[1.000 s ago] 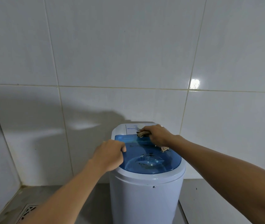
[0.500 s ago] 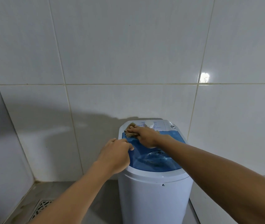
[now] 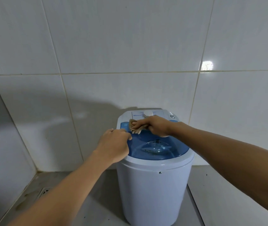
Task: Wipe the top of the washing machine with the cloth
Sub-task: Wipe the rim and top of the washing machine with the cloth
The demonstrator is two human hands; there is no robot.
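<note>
- We see a white tiled wall (image 3: pixel 130 46) filling most of the view, with a bright glint of light on one tile joint at the upper right and a broad shadow falling across the tiles behind the machine.
- We see a grey floor (image 3: pixel 97 201) below, meeting the wall in a corner at the left, where a floor drain (image 3: pixel 43 191) sits partly hidden behind the left forearm.
- We see the washing machine (image 3: pixel 153 193), a small white tub standing upright on the floor close to the wall, with a translucent blue lid (image 3: pixel 156 149) on top and a white control panel (image 3: pixel 148 114) along its far edge.
- We see the right hand (image 3: pixel 156 126) reaching in from the right over the far-left part of the lid, just in front of the control panel, palm down.
- We see the left hand (image 3: pixel 115 144) at the near-left rim of the machine, its fingers (image 3: pixel 126 133) curled together and resting on the lid's edge; whether they actually grip the edge or only press on it, we cannot quite tell from this angle.
- We see the cloth (image 3: pixel 135 127), a small tan bunched rag, lying on the blue lid near its far-left corner and sticking out beyond the right hand's fingers (image 3: pixel 142 123), which are pressed together and clamped down over it.
- We see the cloth just beside the left hand's fingertips, with a narrow strip of blue lid between them.
</note>
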